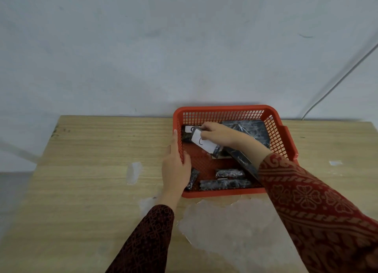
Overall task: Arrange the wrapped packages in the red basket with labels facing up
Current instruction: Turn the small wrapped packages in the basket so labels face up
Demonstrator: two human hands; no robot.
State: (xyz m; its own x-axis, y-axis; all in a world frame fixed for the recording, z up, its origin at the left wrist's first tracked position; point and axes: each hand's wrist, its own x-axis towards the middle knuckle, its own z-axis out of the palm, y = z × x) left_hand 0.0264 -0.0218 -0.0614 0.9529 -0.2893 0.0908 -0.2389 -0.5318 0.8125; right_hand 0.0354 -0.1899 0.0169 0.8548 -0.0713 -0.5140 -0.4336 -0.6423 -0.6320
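My right hand (216, 134) has its grip closed on a labelled package (205, 143) in the red basket (223, 109), far-left corner. Its long axis slants toward me and rightward, label up; my left hand (176, 166) clasps the basket's left wall.

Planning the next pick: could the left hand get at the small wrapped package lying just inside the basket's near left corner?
Probably yes. The left hand grips the red basket's left wall right beside that small package, and nothing lies over it. It would have to let go of the wall first.

Red plastic mesh basket (280, 137), glossy film-wrapped pkgs (225, 184), matt wood-grain table (102, 149).
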